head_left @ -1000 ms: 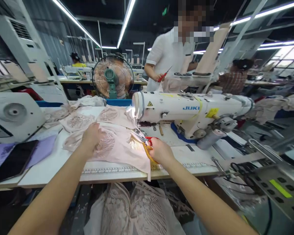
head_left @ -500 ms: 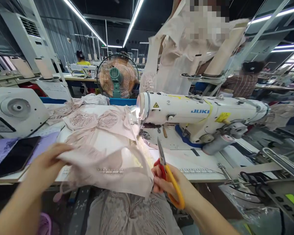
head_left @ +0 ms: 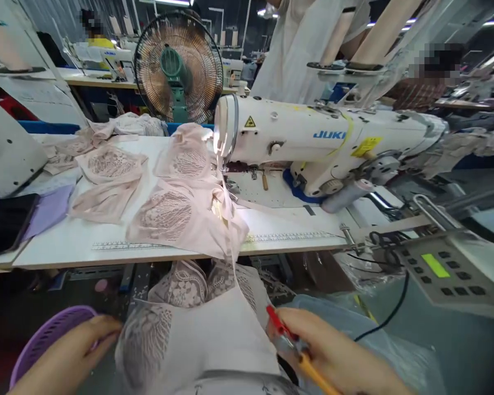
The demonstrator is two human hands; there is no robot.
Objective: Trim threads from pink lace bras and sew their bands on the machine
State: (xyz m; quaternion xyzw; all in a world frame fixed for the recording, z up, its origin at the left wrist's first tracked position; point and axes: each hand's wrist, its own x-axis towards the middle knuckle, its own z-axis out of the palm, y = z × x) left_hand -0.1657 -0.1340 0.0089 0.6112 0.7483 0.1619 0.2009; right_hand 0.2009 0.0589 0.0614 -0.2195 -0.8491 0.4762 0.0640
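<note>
A pale pink lace bra (head_left: 226, 334) spreads across my lap, its lace cup at the left and plain mesh to the right. My left hand (head_left: 82, 345) pinches at the bra's left edge, slightly blurred. In my right hand (head_left: 321, 340) is a pair of scissors (head_left: 288, 340) with red and orange handles, held by the bra's right side. From the sewing machine (head_left: 288, 129), a narrow strap (head_left: 234, 258) runs down over the table edge to the lap. Another pink lace bra (head_left: 168, 211) lies on the table in front of the machine head.
More lace pieces (head_left: 111, 164) lie on the table's left, near a black phone (head_left: 10, 222). A purple basket (head_left: 37, 340) stands beneath my left forearm. At the right are a control box (head_left: 448, 269) and clear plastic (head_left: 395, 340). A fan (head_left: 179, 66) stands behind the table.
Both hands have come down from above the table to lap level, bringing the pink bra and scissors with them. The camera has tilted downward. More of the pieces on the table now shows.
</note>
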